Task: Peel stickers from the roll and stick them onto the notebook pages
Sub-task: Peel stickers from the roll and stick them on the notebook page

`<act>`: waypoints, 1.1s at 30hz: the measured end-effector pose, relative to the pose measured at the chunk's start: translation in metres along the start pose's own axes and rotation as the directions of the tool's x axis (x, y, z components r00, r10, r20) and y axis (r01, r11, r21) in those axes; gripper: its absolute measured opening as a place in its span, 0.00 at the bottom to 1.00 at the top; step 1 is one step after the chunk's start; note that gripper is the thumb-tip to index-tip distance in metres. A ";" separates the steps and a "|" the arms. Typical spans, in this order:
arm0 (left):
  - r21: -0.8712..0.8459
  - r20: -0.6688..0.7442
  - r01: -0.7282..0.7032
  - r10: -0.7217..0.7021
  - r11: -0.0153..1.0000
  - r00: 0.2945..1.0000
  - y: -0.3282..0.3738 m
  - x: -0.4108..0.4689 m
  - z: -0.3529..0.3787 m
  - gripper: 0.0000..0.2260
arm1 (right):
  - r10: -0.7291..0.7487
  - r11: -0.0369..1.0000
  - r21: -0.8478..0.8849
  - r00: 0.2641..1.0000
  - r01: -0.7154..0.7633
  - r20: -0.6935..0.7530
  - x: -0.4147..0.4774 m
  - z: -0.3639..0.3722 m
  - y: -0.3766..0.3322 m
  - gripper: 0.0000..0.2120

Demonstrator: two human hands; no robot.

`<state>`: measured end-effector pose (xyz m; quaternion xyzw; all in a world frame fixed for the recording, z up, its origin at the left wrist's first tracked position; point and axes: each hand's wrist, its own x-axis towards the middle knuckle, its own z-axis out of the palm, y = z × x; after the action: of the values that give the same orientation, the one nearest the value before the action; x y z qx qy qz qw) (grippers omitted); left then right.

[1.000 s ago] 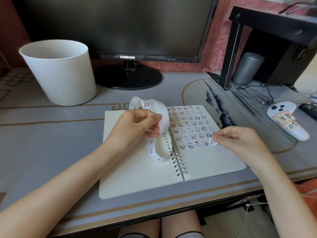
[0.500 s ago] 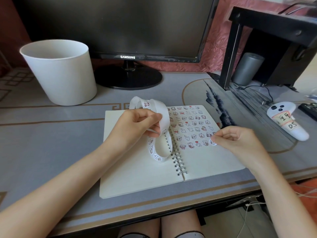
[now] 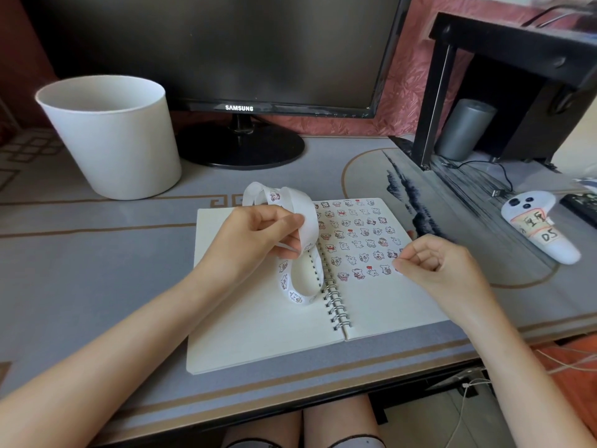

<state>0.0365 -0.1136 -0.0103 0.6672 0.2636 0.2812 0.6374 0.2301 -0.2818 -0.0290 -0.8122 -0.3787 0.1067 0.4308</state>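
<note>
An open spiral notebook [image 3: 258, 334] lies on the desk, its left page blank and the upper part of its right page [image 3: 387, 305] covered with several rows of small cartoon stickers. My left hand [image 3: 255, 240] grips a looping white sticker strip [image 3: 284, 279] above the spine, and the strip's lower loop rests on the left page. My right hand [image 3: 442, 270] has curled fingers, with thumb and forefinger pinching a small sticker [image 3: 397, 270] down at the right end of the lowest row. My fingertips hide most of that sticker.
A white bucket [image 3: 113, 137] stands at the back left. A dark monitor [image 3: 239, 53] on a round base [image 3: 242, 150] stands behind the notebook. To the right are a black shelf frame [image 3: 517, 59], a grey cylinder [image 3: 465, 129] and a white controller [image 3: 539, 231] with a label.
My right hand has lowered the pinched sticker onto the right page and its fingers have curled in more. My left hand and the strip have barely moved.
</note>
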 end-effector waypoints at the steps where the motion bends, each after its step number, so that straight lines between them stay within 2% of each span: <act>1: 0.001 0.000 0.000 0.000 1.000 1.000 0.000 0.000 0.000 0.10 | -0.002 1.000 -0.005 1.000 0.002 -0.003 0.000 0.000 0.001 0.08; 8: -0.004 0.001 0.002 -0.002 1.000 1.000 0.001 -0.001 0.001 0.09 | 0.023 0.999 -0.032 0.999 -0.024 -0.026 0.000 -0.001 0.004 0.06; 14: 0.006 0.001 0.000 0.000 1.000 1.000 0.000 -0.001 0.000 0.10 | 0.093 0.996 0.012 0.995 -0.092 -0.028 0.003 -0.001 0.004 0.07; 20: 0.012 0.000 0.000 0.000 1.000 1.000 0.001 0.000 -0.001 0.10 | 0.089 0.993 0.073 0.996 -0.089 -0.006 0.003 -0.004 0.008 0.09; 24: 0.006 -0.003 0.001 -0.001 1.000 1.000 0.001 0.000 0.000 0.10 | 0.084 0.990 0.113 0.996 -0.082 -0.011 0.002 -0.004 0.004 0.04; 27: 0.009 -0.009 0.001 -0.001 1.000 1.000 0.000 0.000 0.000 0.10 | 0.096 0.991 0.092 0.995 -0.097 0.015 0.003 -0.004 0.006 0.08; 33: 0.007 -0.006 -0.013 0.014 1.000 1.000 -0.003 0.002 -0.001 0.11 | 0.086 0.988 0.123 0.994 -0.095 0.071 0.003 -0.007 0.009 0.09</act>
<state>0.0373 -0.1116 -0.0136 0.6701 0.2621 0.2868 0.6325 0.2405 -0.2871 -0.0313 -0.7958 -0.3479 0.1764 0.4633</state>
